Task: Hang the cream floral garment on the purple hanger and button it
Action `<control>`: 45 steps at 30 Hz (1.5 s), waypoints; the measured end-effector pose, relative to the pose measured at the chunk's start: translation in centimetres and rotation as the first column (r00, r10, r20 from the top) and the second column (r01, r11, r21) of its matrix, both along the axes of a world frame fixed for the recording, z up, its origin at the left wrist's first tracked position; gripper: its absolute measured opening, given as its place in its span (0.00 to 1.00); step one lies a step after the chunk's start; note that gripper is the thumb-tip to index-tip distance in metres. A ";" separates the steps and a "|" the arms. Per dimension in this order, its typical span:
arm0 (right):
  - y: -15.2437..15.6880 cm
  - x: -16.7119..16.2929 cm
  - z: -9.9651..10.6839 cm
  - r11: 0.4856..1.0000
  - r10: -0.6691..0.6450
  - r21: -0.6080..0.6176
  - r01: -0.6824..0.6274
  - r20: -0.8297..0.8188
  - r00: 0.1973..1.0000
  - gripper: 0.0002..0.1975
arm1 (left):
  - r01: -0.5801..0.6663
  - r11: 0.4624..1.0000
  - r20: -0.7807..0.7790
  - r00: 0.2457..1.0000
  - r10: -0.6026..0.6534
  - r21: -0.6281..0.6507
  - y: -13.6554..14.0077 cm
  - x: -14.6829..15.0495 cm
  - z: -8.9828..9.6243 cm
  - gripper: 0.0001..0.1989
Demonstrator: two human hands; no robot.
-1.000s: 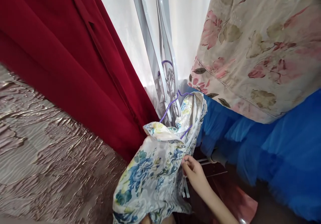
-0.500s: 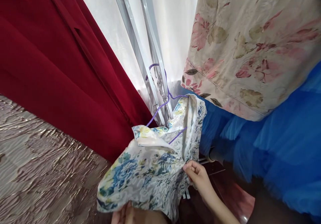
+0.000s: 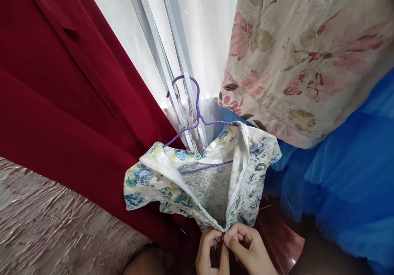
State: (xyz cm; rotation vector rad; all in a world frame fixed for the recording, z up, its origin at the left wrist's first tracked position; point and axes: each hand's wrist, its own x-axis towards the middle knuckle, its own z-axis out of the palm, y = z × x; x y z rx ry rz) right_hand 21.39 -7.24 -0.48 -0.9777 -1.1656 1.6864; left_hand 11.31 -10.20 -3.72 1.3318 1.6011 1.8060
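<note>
A floral dress (image 3: 258,160) in white, blue and yellow hangs on a purple hanger (image 3: 200,117). Its back opening gapes in a V, edged with what looks like a zipper, and the hanger's lower bar shows inside. At the bottom of the V my left hand (image 3: 211,251) is closed, its fingertips pinching the cloth edge. Pressed close beside it, my right hand (image 3: 250,247) pinches at the same point, at the zipper's lower end. The pull itself is too small to make out. The dress below the hands is hidden.
Red curtain-like cloth (image 3: 86,86) hangs on the left, above a textured, shiny brownish surface (image 3: 46,217). Pale metal posts (image 3: 156,41) rise behind the hanger. On the right hang a beige garment with pink flowers (image 3: 295,57) and blue tulle (image 3: 341,172).
My left hand has come from under the dress's left side to the zipper end, beside my right hand. The dress now faces me more squarely, its opening spread wider and lower.
</note>
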 end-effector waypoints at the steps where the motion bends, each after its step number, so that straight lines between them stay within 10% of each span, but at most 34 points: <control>1: -0.1 0.1 0.1 1.000 0.008 0.010 -0.008 0.007 1.000 0.21 | 0.005 1.000 0.017 1.000 -0.004 -0.011 0.2 -0.1 -0.2 0.08; 14: -1.2 0.8 1.3 0.998 -0.056 0.025 0.056 -0.020 0.998 0.23 | 0.003 0.998 -0.149 0.989 -0.013 -0.066 0.4 -0.5 2.8 0.04; 24: -0.8 0.3 2.5 0.996 -0.074 0.044 0.073 0.009 0.997 0.22 | 0.073 0.992 0.011 0.997 -0.072 -0.101 0.1 -0.1 1.0 0.12; 45: 7.2 -3.5 17.5 0.918 -0.259 0.275 0.287 -0.134 0.957 0.14 | 0.140 0.981 -0.067 0.986 -0.150 -0.137 3.0 -1.0 -1.4 0.12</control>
